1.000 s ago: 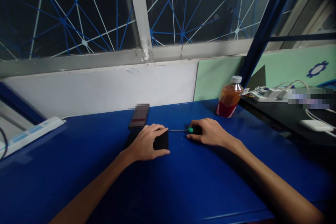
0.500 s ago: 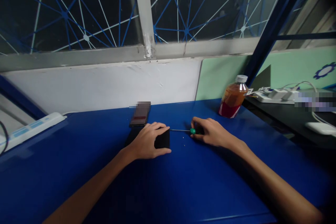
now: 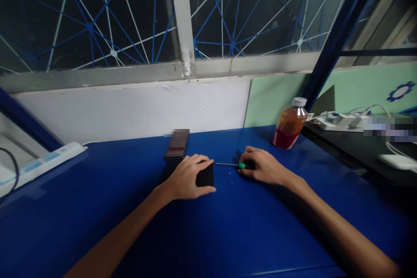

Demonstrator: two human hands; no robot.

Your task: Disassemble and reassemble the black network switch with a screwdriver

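Pinching a screwdriver (image 3: pixel 241 165) in curled fingers, the right hand (image 3: pixel 262 166) is pointing it at a black case (image 3: pixel 206 177), which the left hand (image 3: pixel 185 178) is gripping (fingers wide) toward the far edge of the desk (image 3: pixel 247 226). Beyond the case a phone (image 3: pixel 177 144) is lying; a bottle (image 3: pixel 289 127) is standing near the far right corner.
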